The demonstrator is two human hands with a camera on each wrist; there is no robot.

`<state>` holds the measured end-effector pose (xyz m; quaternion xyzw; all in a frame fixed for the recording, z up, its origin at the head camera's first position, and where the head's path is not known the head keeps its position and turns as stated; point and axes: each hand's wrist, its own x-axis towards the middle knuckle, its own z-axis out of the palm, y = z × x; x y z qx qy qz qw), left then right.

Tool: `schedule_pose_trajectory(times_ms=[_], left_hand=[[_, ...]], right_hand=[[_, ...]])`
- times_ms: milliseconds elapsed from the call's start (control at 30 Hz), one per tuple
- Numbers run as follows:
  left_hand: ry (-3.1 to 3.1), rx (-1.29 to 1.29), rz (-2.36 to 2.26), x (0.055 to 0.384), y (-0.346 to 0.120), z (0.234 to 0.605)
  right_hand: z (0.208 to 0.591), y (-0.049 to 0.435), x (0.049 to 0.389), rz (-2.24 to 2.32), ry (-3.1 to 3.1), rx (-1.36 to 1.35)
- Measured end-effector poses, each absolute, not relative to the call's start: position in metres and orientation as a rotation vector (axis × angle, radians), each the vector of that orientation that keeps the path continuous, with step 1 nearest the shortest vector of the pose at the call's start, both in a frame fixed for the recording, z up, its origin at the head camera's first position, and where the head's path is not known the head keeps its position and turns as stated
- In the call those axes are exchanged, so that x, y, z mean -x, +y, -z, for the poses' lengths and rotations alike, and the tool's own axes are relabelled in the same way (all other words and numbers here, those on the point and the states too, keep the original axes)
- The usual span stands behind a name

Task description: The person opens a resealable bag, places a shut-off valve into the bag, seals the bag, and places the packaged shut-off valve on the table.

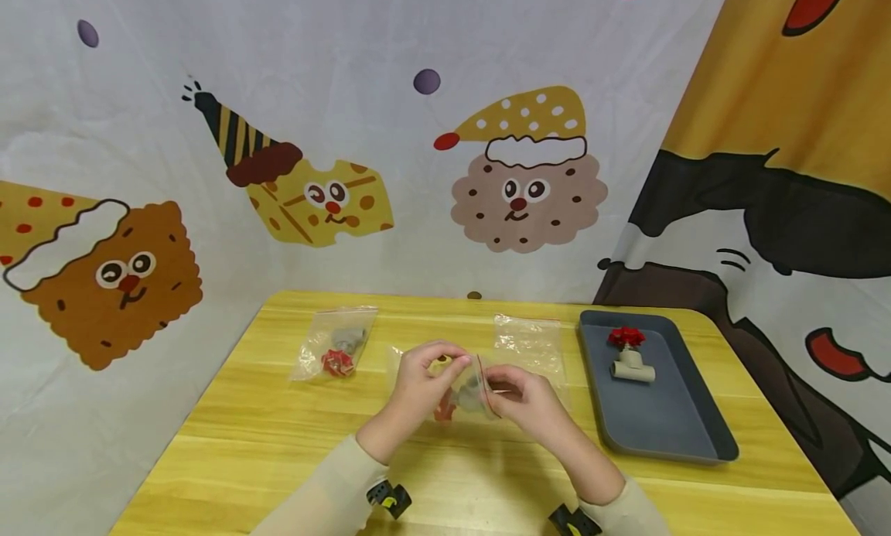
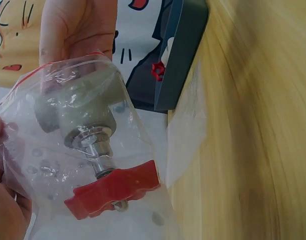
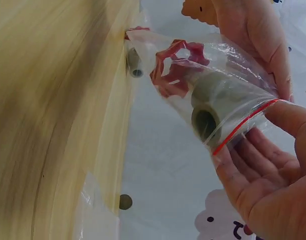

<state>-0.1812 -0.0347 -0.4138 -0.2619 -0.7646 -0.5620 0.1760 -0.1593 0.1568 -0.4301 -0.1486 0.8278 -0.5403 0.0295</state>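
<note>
Above the middle of the table, a clear zip bag (image 2: 43, 165) with a red line along its mouth hangs between both hands. Inside it lies a grey pipe valve (image 2: 88, 107) with a metal stem and a red handwheel (image 2: 115, 190). My left hand (image 1: 420, 380) pinches one side of the bag near the mouth, thumb against fingers. On the other side, my right hand (image 1: 532, 406) grips the mouth, thumb at one end of the red line (image 3: 245, 125) and fingers at the other. The valve's open pipe end faces the right hand.
At the back left lies another bagged valve (image 1: 339, 362) with a red handwheel. A flat clear zip bag (image 1: 529, 339) rests behind the hands. On the right stands a grey tray (image 1: 668, 416) holding an unbagged valve (image 1: 632, 370). A patterned cloth (image 1: 418, 273) hangs behind the table.
</note>
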Motion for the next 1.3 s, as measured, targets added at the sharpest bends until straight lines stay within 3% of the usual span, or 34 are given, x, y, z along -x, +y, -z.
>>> schedule_pose_trajectory(times_ms=[467, 933, 1300], left_hand=[[-2.130, 0.674, 1.610, 0.174, -0.038, 0.395], [-2.106, 0.653, 1.643, 0.174, -0.039, 0.392], [-2.096, 0.643, 1.657, 0.175, -0.040, 0.393]], right_hand=[[0.430, 0.159, 0.150, 1.380, 2.792, 0.795], [0.438, 0.163, 0.151, 1.531, 3.037, 1.064], [0.443, 0.166, 0.153, 1.562, 3.021, 1.074]])
